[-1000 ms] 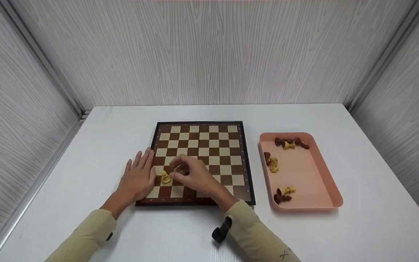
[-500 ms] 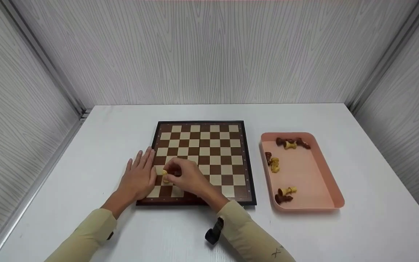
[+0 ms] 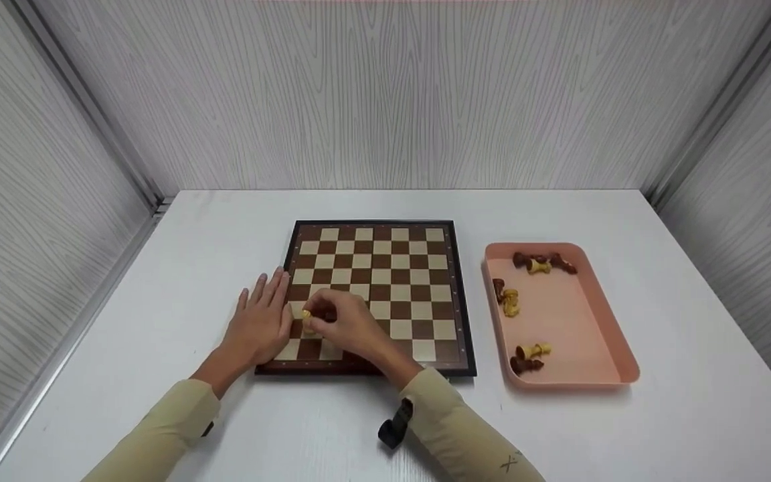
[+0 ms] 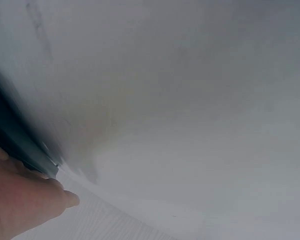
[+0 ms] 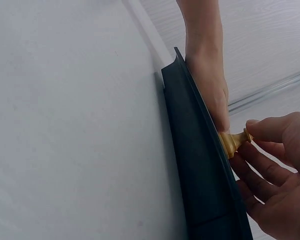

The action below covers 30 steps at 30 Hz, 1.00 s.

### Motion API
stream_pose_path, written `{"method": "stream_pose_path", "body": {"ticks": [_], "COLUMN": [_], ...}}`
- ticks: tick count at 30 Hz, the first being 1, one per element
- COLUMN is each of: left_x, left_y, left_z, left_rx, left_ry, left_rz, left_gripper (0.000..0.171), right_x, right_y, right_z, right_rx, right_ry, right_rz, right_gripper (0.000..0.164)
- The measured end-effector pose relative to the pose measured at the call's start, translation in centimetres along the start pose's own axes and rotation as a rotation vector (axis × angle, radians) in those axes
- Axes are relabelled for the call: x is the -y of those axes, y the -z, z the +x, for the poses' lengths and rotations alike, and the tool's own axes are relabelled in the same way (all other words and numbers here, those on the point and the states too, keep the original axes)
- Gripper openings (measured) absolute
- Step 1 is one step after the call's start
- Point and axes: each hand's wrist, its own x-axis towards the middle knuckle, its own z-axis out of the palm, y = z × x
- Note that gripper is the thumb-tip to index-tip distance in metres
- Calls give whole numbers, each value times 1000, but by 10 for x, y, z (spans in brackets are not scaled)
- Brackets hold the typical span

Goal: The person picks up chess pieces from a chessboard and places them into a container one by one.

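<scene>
A brown and cream chessboard (image 3: 380, 260) with a dark rim lies on the white table. A yellow chess piece (image 5: 231, 143) stands upright near the board's front left corner. My right hand (image 3: 351, 325) pinches its upper part between thumb and fingers, which hide its top in the right wrist view. Flat along the board's left edge, my left hand (image 3: 258, 326) rests with straight fingers, touching the rim. In the left wrist view only part of the left hand (image 4: 27, 205) shows, beside the dark board edge (image 4: 20, 137).
Right of the board sits a pink tray (image 3: 563, 328). Several brown and yellow chess pieces lie on their sides in it, such as a yellow one (image 3: 534, 350) and a dark one (image 3: 527, 365) near the front. Pale wood-grain walls (image 3: 385, 94) stand around the table.
My right hand has moved slightly left, and its parted thumb and fingers have come together on the yellow chess piece. The left hand has stayed at the board's edge.
</scene>
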Motion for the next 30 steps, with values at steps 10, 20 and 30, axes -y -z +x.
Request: {"method": "stream_pose_path", "body": {"ticks": [10, 20, 30], "left_x": [-1, -1, 0], "left_y": [0, 0, 0], "left_z": [3, 3, 2], "left_rx": [10, 36, 29], "left_ry": [6, 21, 15], "left_rz": [-6, 12, 21], "left_gripper": [60, 61, 61], "right_x": [0, -1, 8], "right_y": [4, 4, 8], "right_z": [0, -2, -1], "right_rx": [2, 12, 2], "right_ry": [16, 32, 49], "right_rz": [0, 23, 93], "right_gripper": [6, 6, 8]}}
